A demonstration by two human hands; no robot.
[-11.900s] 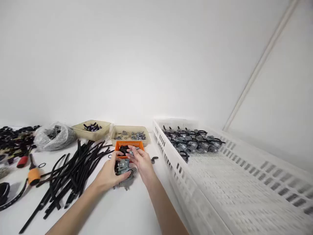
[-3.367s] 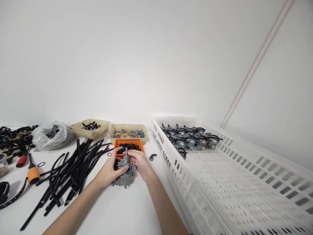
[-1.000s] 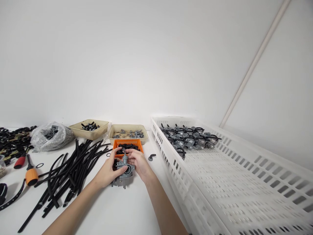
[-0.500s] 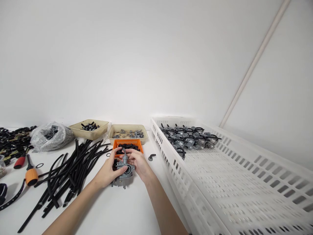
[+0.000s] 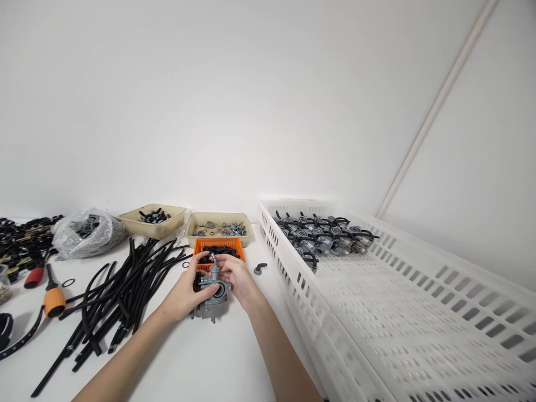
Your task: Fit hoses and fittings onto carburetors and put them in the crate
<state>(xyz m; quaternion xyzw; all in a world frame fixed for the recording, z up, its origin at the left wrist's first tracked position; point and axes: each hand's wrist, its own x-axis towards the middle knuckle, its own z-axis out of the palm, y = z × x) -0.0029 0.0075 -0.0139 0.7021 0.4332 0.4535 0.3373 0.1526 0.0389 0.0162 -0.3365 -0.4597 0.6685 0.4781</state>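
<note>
- The white table [image 5: 167, 371] lies under both forearms. The view sits slightly lower and further left on it than in the first frame, so the crate and trays stand a little differently in the picture.
- Right of the right hand [image 5: 237, 281] is a white perforated plastic crate [image 5: 389, 329]. Rows of assembled carburetors [image 5: 322, 235] with black hoses are bunched at its far end.
- Left of the left hand [image 5: 182, 291] lies a heap of black rubber hoses [image 5: 125, 301]. Further left are a clear plastic bag of parts [image 5: 87, 238] and an orange-handled screwdriver [image 5: 53, 300].
- Beyond the hands stand two tan trays [image 5: 220, 215] of small parts.
- An orange plastic basket [image 5: 218, 243] of black pieces sits just past the fingertips.
- The grey metal carburetor [image 5: 214, 296] is between both hands, in front of the basket. Its thin stem points up, where in the first frame the body lay tilted under the right hand. I cannot tell whether its lower end touches the table.
- The left hand wraps its side, thumb pressed by the round bore.
- The right hand's fingers [image 5: 224, 262] are close together, bent around the upper body, and meet the left hand's fingers behind the stem.
- A small black elbow fitting [image 5: 260, 268] lies right of the right hand, apart from it.
</note>
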